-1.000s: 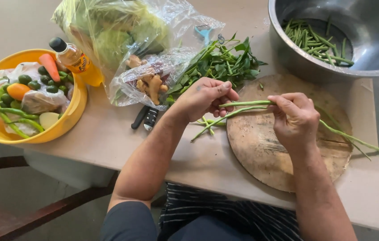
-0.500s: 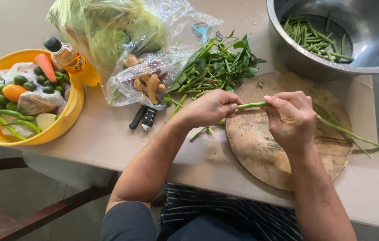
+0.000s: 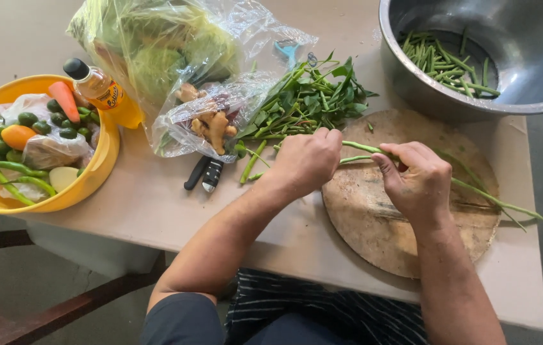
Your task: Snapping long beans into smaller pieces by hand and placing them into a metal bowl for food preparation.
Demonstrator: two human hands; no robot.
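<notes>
My left hand (image 3: 306, 160) and my right hand (image 3: 415, 179) both pinch a bundle of long green stems (image 3: 357, 147) held across a round wooden cutting board (image 3: 380, 223). The stems trail out past my right hand toward the board's right edge (image 3: 501, 204). A heap of leafy greens (image 3: 313, 102) lies just beyond my left hand. A large steel bowl (image 3: 540, 70) at the top right holds several cut green stem pieces (image 3: 444, 61).
A yellow bowl (image 3: 102, 172) at the left holds a carrot, limes, chillies and bagged items, with a small bottle (image 3: 95, 83) leaning on it. Plastic bags with cabbage (image 3: 150, 45) and ginger (image 3: 210, 124) lie behind. Two dark knife handles (image 3: 204, 174) rest near the table's front.
Both hands have stayed on the stems over the board; my left hand shifted slightly along the bundle toward the right hand. The view has drifted a little.
</notes>
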